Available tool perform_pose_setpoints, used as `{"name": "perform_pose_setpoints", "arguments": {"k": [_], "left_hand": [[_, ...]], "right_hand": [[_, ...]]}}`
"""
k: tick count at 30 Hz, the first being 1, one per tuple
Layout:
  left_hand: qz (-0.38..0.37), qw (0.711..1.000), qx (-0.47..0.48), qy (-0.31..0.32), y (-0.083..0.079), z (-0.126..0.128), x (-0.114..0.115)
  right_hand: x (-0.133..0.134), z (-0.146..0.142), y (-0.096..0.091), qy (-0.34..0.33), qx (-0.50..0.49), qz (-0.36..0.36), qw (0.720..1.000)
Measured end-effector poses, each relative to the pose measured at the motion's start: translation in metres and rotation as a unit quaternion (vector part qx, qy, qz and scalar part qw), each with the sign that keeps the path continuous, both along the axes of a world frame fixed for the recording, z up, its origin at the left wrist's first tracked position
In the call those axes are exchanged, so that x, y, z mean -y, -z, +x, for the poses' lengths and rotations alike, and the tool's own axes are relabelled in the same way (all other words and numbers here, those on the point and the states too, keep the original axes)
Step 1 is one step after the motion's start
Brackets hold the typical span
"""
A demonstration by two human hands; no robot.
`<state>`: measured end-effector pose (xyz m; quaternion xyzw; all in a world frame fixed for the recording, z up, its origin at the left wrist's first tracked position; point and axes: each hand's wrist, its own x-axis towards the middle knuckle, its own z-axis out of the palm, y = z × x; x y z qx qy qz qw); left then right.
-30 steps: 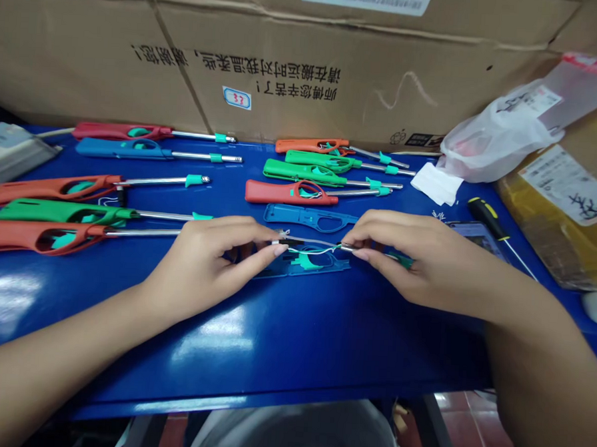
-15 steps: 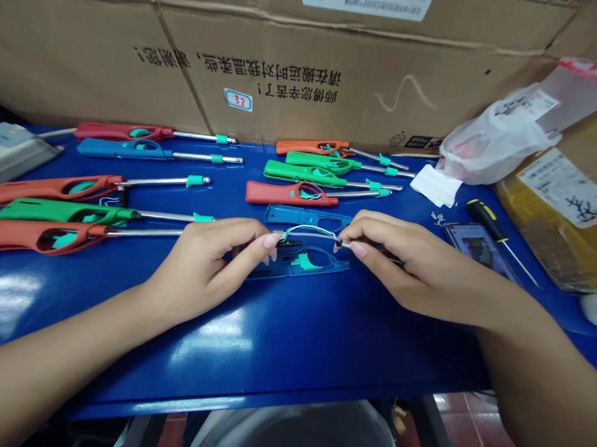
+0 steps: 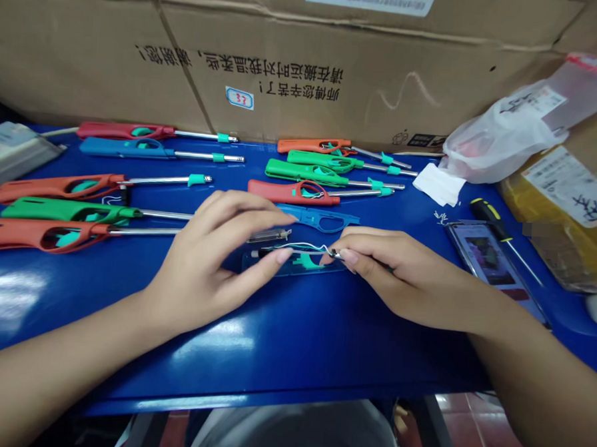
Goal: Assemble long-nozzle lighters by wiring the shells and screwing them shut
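My left hand (image 3: 217, 249) is open, thumb and fingers apart, near a clear fuel tank (image 3: 270, 235) with a metal valve. Its thumb tip is beside a white wire (image 3: 305, 245) and a thin tube; whether it touches them I cannot tell. Pinched between thumb and forefinger of my right hand (image 3: 401, 272) is a small dark end piece (image 3: 333, 253) joined to the wire. Under the hands lies a blue lighter shell half (image 3: 296, 269) with a teal trigger (image 3: 310, 261), partly hidden. Just behind it rests another blue shell half (image 3: 329, 220).
Several long-nosed lighters, among them a blue lighter (image 3: 127, 148) and a red lighter (image 3: 295, 192), lie across the table. At right are a screwdriver (image 3: 493, 219), a phone (image 3: 491, 260), a plastic bag (image 3: 498, 137) and a taped package (image 3: 538, 243). A large carton (image 3: 268, 42) stands behind.
My left hand has let go of the wire and tube end and spread its fingers. The clear tank now shows beneath them. The right hand, still pinching, has shifted slightly down and left.
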<state>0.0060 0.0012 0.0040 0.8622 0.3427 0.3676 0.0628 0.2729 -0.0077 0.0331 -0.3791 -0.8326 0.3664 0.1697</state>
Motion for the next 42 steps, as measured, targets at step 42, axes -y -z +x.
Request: {"name": "perform_pose_setpoints", "arguments": {"k": [42], "left_hand": [[-0.017,0.996,0.01,0.086,0.003,0.003,0.005]], "right_hand": [[0.009,-0.013,0.015,-0.002,-0.027,0.113,0.993]]}}
